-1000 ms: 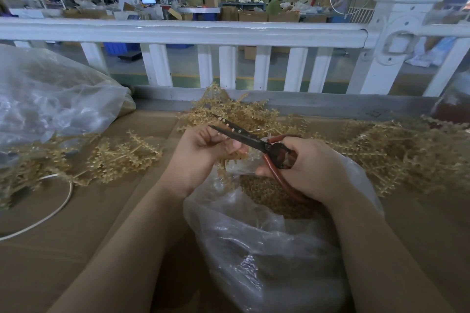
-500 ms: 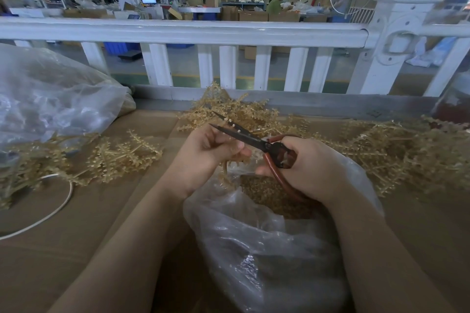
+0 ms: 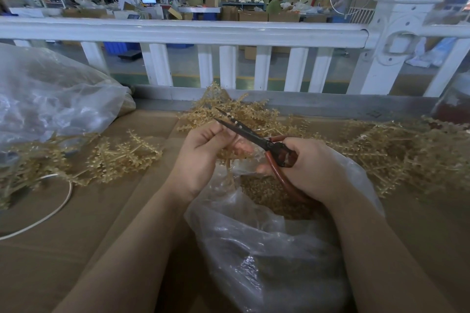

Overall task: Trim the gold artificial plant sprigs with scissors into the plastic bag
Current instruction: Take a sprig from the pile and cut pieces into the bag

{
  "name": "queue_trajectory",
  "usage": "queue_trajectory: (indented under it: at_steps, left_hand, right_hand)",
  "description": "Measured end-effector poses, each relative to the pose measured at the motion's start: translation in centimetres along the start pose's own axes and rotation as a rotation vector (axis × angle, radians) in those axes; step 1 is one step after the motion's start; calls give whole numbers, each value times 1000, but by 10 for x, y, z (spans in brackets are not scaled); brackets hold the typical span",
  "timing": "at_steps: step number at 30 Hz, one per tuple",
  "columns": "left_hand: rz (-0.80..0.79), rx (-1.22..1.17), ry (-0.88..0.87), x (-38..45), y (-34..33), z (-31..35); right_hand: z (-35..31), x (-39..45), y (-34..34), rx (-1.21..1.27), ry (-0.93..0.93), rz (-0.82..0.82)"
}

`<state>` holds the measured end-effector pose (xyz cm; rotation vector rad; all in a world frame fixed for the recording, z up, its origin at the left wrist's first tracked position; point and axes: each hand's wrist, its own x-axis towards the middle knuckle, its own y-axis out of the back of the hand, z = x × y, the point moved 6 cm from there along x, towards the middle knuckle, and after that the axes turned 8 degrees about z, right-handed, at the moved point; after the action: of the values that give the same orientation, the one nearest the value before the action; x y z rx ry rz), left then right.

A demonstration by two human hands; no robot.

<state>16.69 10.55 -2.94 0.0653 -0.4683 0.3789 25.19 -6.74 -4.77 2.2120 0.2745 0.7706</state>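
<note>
Landmark: the clear plastic bag [image 3: 267, 256], standing open on the table directly before the person, with gold clippings [image 3: 264, 193] heaped inside.
Sprig: a small gold sprig [image 3: 229, 157] hangs just above the bag's mouth, between the two hands.
Left hand: the left hand [image 3: 203, 157], over the bag's left rim, has fingers curled and pinching the sprig.
Right hand: the right hand [image 3: 312, 168], over the bag's right side, grips the red handles of the scissors [image 3: 256, 138]; the dark blades are parted and point up and away from the bag, crossing just above the left fingers.
Loose sprigs: gold piles lie behind the bag [image 3: 241, 114], to its right [image 3: 396, 152] and to its left [image 3: 122, 157].
Surface: brown cardboard table [image 3: 89, 211]; a white cord [image 3: 58, 206] and a second clear bag [image 3: 50, 99] lie left of the landmark bag.
Room: a white railing [image 3: 183, 30] runs beyond the bag; behind it, a workshop with boxes and screens.
</note>
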Motion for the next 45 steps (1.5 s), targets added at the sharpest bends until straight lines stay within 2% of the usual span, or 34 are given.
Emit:
queue_trajectory:
  at_steps: [7, 16, 20, 26, 35, 40, 45]
  left_hand:
    - [-18, -6, -6, 0, 1, 0]
    - [12, -132, 116, 1, 4, -14]
    - [10, -55, 67, 0, 5, -13]
    - [48, -75, 28, 1, 7, -9]
    - [216, 172, -34, -1, 14, -1]
    - [310, 285, -19, -3, 16, -2]
    - [408, 292, -2, -6, 17, -2]
  right_hand:
    - [-4, -1, 3, -11, 4, -29]
    - [-12, -6, 9, -20, 29, -47]
    - [-16, -6, 11, -19, 41, -40]
    - [-11, -6, 6, -69, 47, -58]
    - [-6, -6, 10, -23, 72, 114]
    - [-8, -5, 8, 12, 102, 113]
    - [-5, -5, 13, 83, 68, 165]
